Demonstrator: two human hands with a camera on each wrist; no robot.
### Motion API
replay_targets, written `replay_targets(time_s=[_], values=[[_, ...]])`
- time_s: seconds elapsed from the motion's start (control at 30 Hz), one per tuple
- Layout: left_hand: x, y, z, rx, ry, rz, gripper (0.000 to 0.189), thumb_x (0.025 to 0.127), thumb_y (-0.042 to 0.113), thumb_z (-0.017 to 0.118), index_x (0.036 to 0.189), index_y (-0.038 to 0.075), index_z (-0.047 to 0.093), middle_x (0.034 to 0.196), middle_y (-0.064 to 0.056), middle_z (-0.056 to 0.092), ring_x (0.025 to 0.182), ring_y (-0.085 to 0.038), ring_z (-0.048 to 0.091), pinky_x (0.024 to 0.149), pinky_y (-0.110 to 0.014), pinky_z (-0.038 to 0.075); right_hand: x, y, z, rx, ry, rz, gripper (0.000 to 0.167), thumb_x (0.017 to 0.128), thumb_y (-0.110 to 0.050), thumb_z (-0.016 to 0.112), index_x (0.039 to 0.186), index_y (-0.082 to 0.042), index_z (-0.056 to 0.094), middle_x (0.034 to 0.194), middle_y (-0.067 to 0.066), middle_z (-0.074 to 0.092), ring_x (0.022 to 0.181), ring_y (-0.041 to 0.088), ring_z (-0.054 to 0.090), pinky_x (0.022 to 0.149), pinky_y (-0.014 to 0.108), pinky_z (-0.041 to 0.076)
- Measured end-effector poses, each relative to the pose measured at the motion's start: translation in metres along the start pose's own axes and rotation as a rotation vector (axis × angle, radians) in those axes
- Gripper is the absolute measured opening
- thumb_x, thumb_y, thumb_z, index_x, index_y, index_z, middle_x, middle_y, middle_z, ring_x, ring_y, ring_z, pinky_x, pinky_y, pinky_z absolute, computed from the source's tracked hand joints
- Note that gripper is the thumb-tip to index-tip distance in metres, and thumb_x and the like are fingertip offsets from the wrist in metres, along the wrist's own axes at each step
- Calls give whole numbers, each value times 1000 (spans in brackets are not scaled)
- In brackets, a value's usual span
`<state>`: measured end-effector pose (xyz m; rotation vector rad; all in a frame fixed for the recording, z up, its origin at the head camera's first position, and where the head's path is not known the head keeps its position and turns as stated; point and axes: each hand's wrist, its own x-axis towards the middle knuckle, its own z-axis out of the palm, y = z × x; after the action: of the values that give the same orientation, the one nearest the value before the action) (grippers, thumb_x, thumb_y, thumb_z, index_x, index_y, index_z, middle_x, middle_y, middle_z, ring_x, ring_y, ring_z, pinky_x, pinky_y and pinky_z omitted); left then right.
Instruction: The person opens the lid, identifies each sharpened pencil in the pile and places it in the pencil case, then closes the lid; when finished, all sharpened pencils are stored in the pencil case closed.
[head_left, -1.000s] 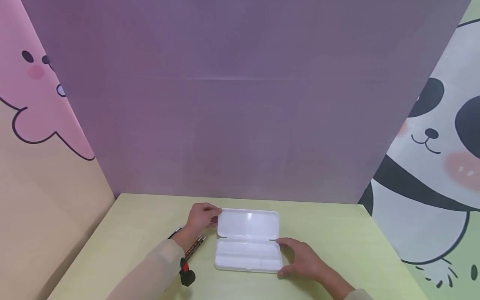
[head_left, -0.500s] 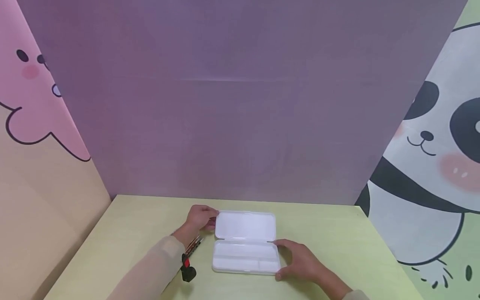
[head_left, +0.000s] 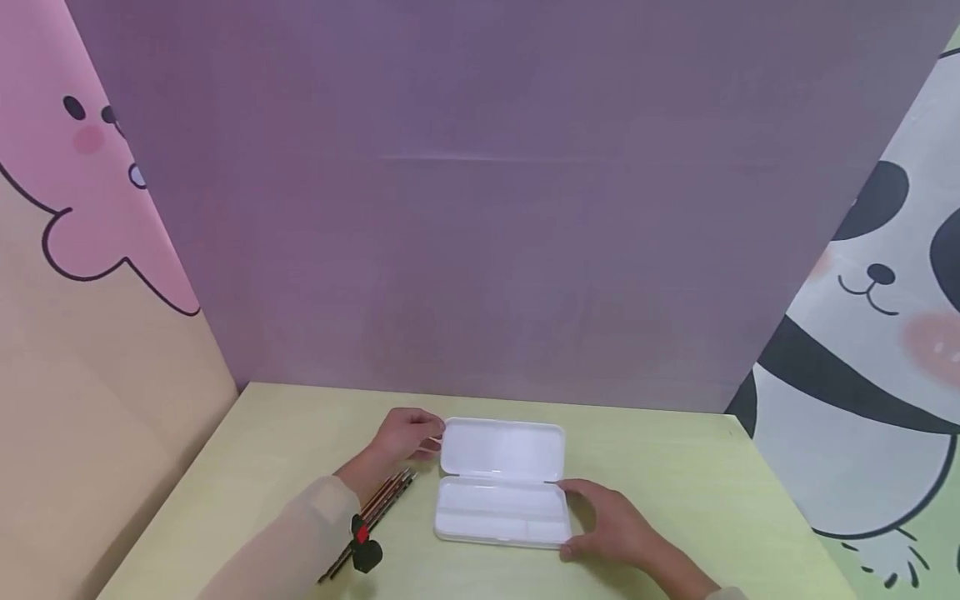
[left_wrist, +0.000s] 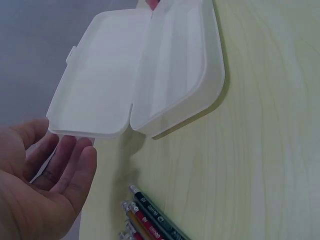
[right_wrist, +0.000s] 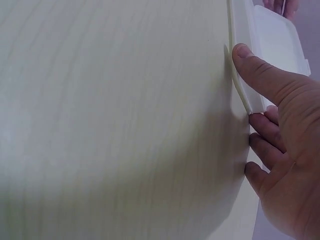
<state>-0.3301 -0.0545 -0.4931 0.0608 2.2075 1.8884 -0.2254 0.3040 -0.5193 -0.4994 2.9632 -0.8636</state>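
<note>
Fingers and thumb of the left hand (head_left: 408, 437) pinched the lid (head_left: 502, 448) at its far left corner, while those of the right hand (head_left: 611, 533) gripped the right end of the base (head_left: 495, 507), the white plastic pencil case (head_left: 502, 492) unfolded between them on the table (head_left: 675, 475). Tugging the lid too hard would likely have strained the hinge (head_left: 495, 477), or skidded the base if the right grip slackened. On the table's pale wood grain, pencils (head_left: 391, 495) lay by the left sleeve (head_left: 292, 533); a purplish wall (head_left: 480, 250) rose behind, a cartoon panda (head_left: 862, 433) at right.
</note>
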Motion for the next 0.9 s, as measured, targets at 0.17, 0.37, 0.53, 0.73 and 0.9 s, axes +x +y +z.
replay_targets(time_s=[0.17, 0.37, 0.53, 0.73, 0.9], values=[[-13, 4, -13, 58, -81, 20, 30, 99, 20, 67, 119, -3, 70, 113, -21, 71, 99, -33, 72, 84, -42, 61, -1, 1, -2, 10, -3, 3, 96, 57, -48, 97, 139, -14, 61, 139, 12, 64, 132, 42, 56, 109, 61, 42], [-29, 1, -41, 131, -86, 29, 32, 101, 22, 66, 122, -2, 69, 115, -22, 70, 94, -25, 71, 83, -41, 61, -3, 1, -5, 16, -18, 9, 96, 57, -46, 97, 140, -13, 60, 140, 14, 63, 133, 45, 54, 109, 62, 41], [-41, -9, -77, 226, -57, 33, 33, 100, 21, 67, 123, -2, 69, 110, -19, 71, 91, -24, 70, 82, -43, 61, -2, 2, -6, 27, -26, 17, 95, 60, -49, 95, 141, -14, 59, 141, 14, 63, 134, 45, 53, 110, 63, 40], [-53, -24, -115, 367, -10, 16, 31, 99, 17, 67, 122, -4, 68, 104, -13, 71, 87, -25, 67, 76, -41, 60, -4, 3, -5, 37, -10, 41, 89, 65, -47, 94, 140, -13, 61, 140, 14, 64, 134, 44, 53, 110, 62, 40], [-60, -35, -133, 475, -6, 22, 26, 98, 11, 67, 118, -6, 69, 94, -9, 68, 78, -22, 61, 65, -36, 57, -3, 3, -4, 35, 1, 51, 88, 65, -46, 94, 140, -12, 62, 139, 15, 64, 134, 45, 53, 110, 62, 40]])
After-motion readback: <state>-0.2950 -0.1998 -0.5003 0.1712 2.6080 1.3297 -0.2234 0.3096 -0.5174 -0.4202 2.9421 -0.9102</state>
